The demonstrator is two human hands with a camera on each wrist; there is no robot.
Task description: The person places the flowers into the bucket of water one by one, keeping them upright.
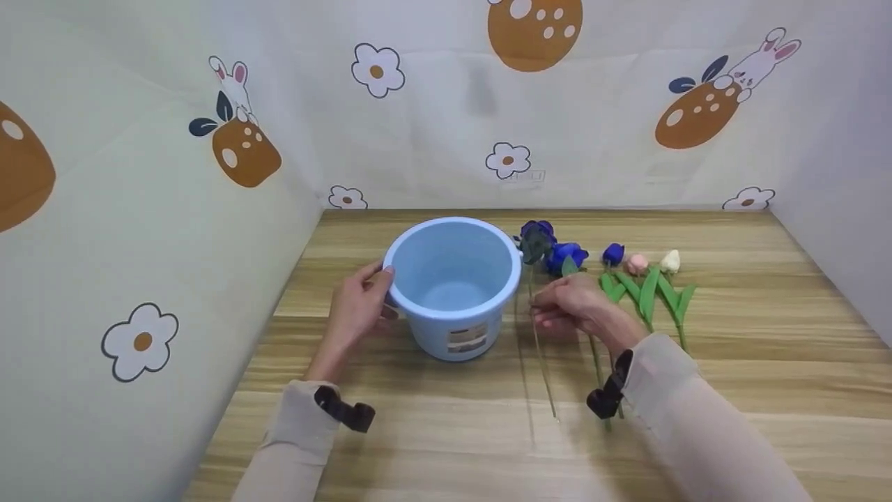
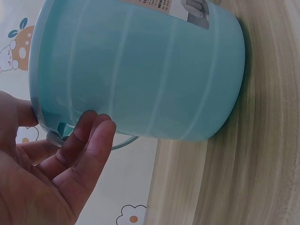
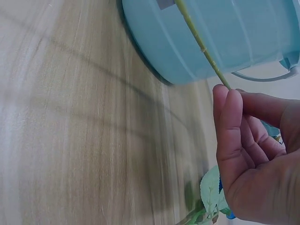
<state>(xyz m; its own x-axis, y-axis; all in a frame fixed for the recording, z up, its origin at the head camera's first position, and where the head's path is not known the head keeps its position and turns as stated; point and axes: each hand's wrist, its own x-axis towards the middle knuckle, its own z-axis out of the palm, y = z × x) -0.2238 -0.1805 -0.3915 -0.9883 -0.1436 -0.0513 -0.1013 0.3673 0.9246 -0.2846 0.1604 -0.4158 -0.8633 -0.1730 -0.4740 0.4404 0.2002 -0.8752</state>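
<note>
A light blue plastic bucket point(image 1: 435, 328) stands upright on the wooden table. At its left rim my left hand point(image 1: 359, 300) holds on, thumb over the edge and fingers outside, beside the handle joint in the left wrist view. To the right of the bucket, my right hand point(image 1: 575, 303) pinches a long thin green flower stem point(image 3: 201, 47) between thumb and fingertips. The stem slants in front of the bucket wall in the right wrist view. Its dark top overlaps a blue-purple rose point(image 1: 538, 229), so the bloom is hard to make out.
Another blue rose point(image 1: 566, 258) lies just beyond the right hand. Farther right lie a blue tulip point(image 1: 613, 253), a pink tulip point(image 1: 637, 263) and a white tulip point(image 1: 670, 261) with green leaves. A printed cloth wall point(image 1: 432, 125) encloses the table point(image 1: 446, 446) at back and sides.
</note>
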